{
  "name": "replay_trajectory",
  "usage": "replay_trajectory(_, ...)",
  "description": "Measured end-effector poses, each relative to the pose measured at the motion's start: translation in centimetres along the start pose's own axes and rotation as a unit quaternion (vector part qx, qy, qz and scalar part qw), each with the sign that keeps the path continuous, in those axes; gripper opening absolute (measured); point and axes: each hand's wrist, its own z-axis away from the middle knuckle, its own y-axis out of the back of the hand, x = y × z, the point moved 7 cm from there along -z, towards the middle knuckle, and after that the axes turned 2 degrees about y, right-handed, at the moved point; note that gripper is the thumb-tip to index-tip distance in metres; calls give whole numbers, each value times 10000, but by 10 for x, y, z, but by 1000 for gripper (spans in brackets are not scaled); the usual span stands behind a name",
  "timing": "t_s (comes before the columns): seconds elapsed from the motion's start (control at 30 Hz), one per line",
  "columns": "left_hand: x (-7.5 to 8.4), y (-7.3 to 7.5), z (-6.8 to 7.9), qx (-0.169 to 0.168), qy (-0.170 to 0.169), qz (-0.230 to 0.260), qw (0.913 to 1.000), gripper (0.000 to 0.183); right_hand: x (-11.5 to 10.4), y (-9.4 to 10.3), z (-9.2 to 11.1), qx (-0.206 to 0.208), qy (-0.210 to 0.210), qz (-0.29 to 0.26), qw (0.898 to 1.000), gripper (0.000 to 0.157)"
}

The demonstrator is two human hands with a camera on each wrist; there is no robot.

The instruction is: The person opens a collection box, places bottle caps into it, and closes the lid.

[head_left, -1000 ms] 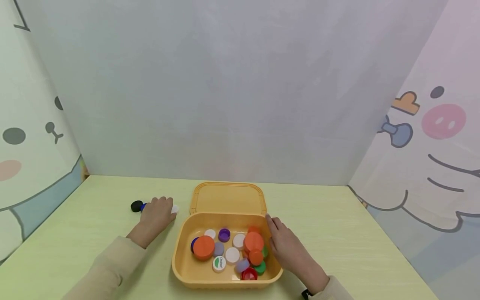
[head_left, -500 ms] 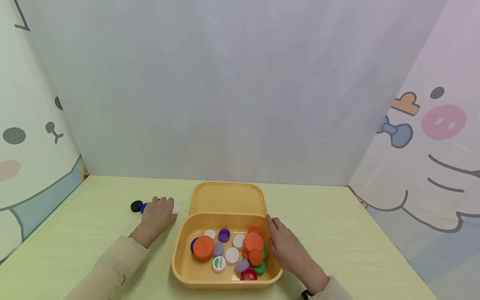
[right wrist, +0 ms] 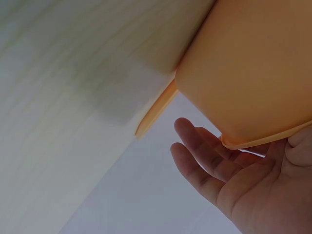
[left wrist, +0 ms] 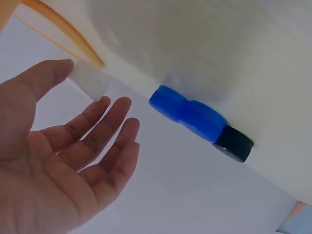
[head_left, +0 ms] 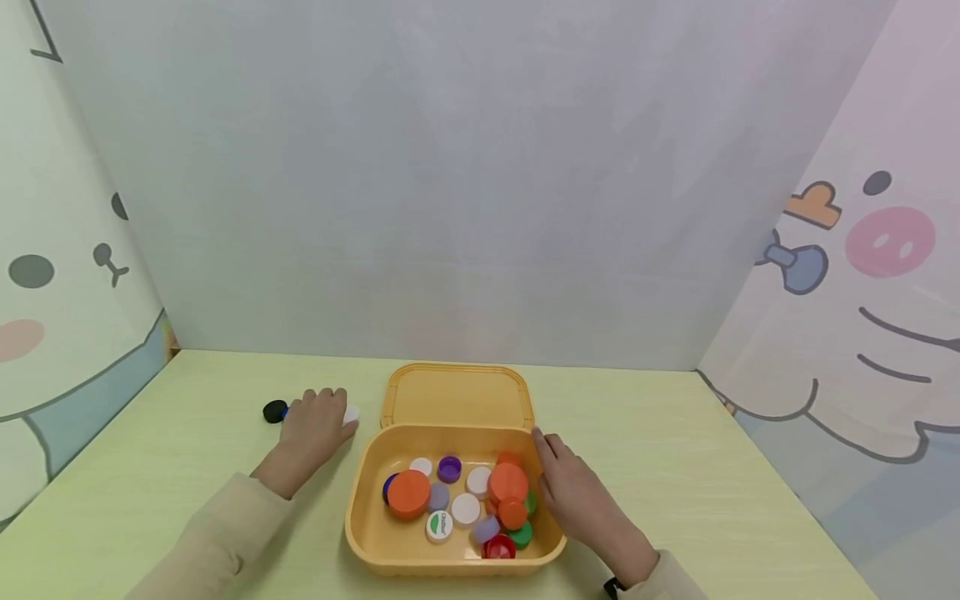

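Observation:
At the left of the box, my left hand (head_left: 309, 433) pinches a white bottle cap (left wrist: 90, 82) between thumb and index fingertip, the other fingers spread loosely. Beside it in the left wrist view stand two blue caps (left wrist: 192, 112) and a black cap (left wrist: 235, 143) in a row, touching; the hand mostly covers the blue ones from the head. My right hand (head_left: 581, 500) rests against the right rim of the yellow-orange box (head_left: 457, 569), fingers fairly straight along its outside. Inside lie several caps: orange caps (head_left: 409, 494), white caps (head_left: 466, 509), a purple cap (head_left: 449, 468), green and red ones.
Behind the box lies its yellow-orange lid (head_left: 457, 396), flat on the pale wood-grain table (head_left: 675, 467). A grey curtain (head_left: 450, 183) closes off the back, with cartoon-printed sheets (head_left: 847, 317) at both sides.
The left hand has shifted very slightly, covering more of the blue caps. The right hand and the box stay in place.

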Motion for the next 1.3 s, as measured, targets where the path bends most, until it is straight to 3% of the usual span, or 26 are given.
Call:
replay_trajectory(0.3, 10, 23, 2, 560, -148, 47, 9983, 35, -1, 1, 0, -32, -28, 9, 10000, 50)
replay_trajectory(0.7, 53, 48, 11, 413, -238, 23, 9989, 43, -2, 2, 0, -2, -24, 16, 10000, 49)
replay_trajectory(0.87, 79, 49, 19, 432, -570, 169, 9973, 45, 0, 0, 0, 11, -19, 1, 10000, 49)
replay_trajectory(1.13, 115, 43, 32, 16, -1027, 567, 9931, 42, 1, 0, 0, -21, -20, -17, 10000, 49)
replay_trajectory(1.3, 131, 36, 38, -258, -1324, 472, 9897, 41, 1, -1, 0, -58, -32, 13, 10000, 49)
